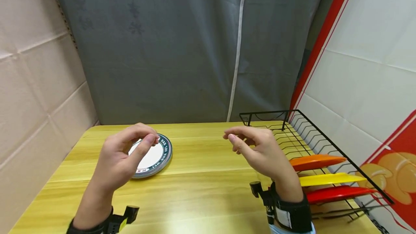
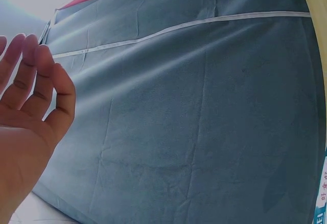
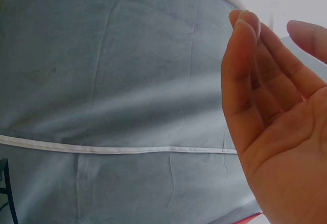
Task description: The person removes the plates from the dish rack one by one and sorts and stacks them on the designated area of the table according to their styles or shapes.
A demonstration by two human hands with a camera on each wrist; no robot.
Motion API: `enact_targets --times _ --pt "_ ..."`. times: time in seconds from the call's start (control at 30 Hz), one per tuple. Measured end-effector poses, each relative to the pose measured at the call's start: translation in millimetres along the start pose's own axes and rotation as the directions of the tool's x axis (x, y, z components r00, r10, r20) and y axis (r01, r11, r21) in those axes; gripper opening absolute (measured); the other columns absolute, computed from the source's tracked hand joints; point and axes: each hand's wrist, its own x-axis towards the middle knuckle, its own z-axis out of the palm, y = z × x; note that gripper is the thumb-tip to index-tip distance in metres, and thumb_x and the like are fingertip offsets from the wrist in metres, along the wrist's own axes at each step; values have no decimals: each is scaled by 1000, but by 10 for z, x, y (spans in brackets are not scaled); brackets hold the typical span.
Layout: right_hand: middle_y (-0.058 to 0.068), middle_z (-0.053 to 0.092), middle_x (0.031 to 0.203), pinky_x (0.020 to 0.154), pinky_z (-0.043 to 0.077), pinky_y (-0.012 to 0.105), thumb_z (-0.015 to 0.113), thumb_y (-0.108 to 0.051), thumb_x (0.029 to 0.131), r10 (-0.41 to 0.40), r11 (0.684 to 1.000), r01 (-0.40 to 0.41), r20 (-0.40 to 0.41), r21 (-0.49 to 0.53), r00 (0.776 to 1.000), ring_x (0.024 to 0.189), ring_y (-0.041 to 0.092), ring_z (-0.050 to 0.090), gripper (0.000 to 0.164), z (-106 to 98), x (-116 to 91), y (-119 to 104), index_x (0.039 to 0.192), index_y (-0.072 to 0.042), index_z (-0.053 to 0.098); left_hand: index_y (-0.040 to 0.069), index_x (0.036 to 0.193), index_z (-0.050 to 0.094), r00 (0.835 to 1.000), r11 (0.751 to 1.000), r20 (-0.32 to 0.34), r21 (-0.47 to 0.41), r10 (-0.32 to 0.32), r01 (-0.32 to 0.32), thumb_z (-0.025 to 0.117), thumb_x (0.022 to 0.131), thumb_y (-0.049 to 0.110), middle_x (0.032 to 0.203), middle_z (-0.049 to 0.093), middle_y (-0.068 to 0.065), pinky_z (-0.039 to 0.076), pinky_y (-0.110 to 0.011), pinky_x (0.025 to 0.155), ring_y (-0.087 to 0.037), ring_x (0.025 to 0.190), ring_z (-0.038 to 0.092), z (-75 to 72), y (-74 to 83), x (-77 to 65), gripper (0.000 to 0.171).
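My left hand (image 1: 121, 158) hovers over the left side of the table, its fingers loosely bent and holding nothing. Behind and below it lies a stack of round plates (image 1: 164, 156) with white centres and dark green lettered rims, partly covered by the hand in the head view. My right hand (image 1: 260, 149) is raised at the right, left of a black wire rack (image 1: 313, 143), its fingers relaxed with nothing in them. In the right wrist view the palm and bent fingers (image 3: 240, 55) show bare. On the rack lie an orange plate (image 1: 318, 161), a yellow plate (image 1: 331, 179) and a red plate (image 1: 339, 193).
The wooden table (image 1: 201, 190) runs back to a grey curtain (image 1: 169, 53) with a white strip (image 1: 238, 42). A pale wall covering (image 1: 32, 82) stands at the left. At the right, a white and red covering (image 1: 367, 64) rises beside the rack.
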Motion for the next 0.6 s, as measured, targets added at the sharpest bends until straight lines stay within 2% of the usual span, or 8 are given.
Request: enact_targets --times 0.13,0.27,0.4,0.6 --pt "1 81 107 69 64 25 69 -7 102 0 1000 1 18 -24 1000 75 5 67 19 -15 -2 -6 119 -9 78 -12 99 69 999 998 -44 -50 -26 24 55 89 -27 95 72 -4 58 -17 86 -15 88 67 0 2 -15 22" --pt "-3 81 111 76 64 24 69 -12 103 6 993 -2 33 -115 999 84 3 69 19 -60 -20 -47 120 -14 78 -13 99 69 997 997 -71 -64 -37 33 52 89 -27 95 72 -3 57 -17 84 -16 87 66 -11 6 -28 24" --pt "-5 80 111 78 64 24 70 -10 102 -13 986 15 10 -163 1000 88 3 69 19 -123 -66 -99 119 -16 78 -14 98 68 996 997 -85 -75 -29 23 52 89 -28 94 72 -4 57 -18 82 -16 86 66 -24 -7 -26 23" --pt "-5 81 110 79 64 23 71 -8 101 -24 984 20 -20 -177 1000 88 2 69 20 -155 -105 -105 119 -15 78 -13 98 68 996 997 -80 -67 -43 38 53 91 -26 93 71 -4 57 -17 80 -15 86 66 -24 -16 -22 21"
